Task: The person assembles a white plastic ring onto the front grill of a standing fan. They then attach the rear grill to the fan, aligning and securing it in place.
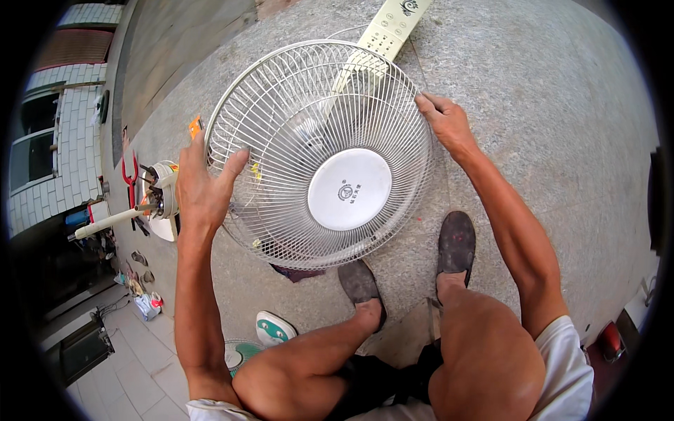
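Fan grille, a round white wire guard with a plain centre disc, lies face-up on the stone floor over the cream fan body, whose long axis runs away from the person. Left hand grips its left rim; right hand curls over the right rim.

Fan grille between both hands

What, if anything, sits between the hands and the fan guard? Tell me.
Nothing visible does. The left hand already rests on the left rim of the white wire fan guard, and the right hand grips its right rim. Both touch it directly.
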The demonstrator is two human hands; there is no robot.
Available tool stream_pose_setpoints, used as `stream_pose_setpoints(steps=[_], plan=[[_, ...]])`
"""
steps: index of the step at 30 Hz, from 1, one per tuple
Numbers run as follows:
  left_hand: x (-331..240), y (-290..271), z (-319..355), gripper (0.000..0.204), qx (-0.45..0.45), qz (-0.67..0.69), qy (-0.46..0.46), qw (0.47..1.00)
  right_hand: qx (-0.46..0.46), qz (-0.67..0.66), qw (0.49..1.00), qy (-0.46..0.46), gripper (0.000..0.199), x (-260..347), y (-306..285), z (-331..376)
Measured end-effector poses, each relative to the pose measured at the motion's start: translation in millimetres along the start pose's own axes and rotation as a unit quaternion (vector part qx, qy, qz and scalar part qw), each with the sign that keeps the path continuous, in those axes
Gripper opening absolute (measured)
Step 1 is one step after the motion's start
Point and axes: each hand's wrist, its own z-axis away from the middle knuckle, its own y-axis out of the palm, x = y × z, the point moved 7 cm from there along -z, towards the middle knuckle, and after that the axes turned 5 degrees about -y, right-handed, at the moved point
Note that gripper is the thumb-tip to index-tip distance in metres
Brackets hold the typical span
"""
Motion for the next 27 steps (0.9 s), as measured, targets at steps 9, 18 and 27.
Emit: stream_pose_setpoints(steps=[9,18,27], plan=[[20.0,8.6,2.4,0.069,0.012,0.182,-0.022,0.983,-0.055,0.057,0.997,0.011,0.055,12.5,14.9,14.5],[13.8,14.9,2.5,0.072,0.061,0.246,-0.031,0.967,-0.097,0.055,0.993,-0.028,0.051,12.9,12.1,25.2],[28.8,12.0,3.8,0.075,0.088,0.213,-0.013,0.973,-0.103,0.061,0.992,-0.033,0.049,13.6,17.1,25.0]])
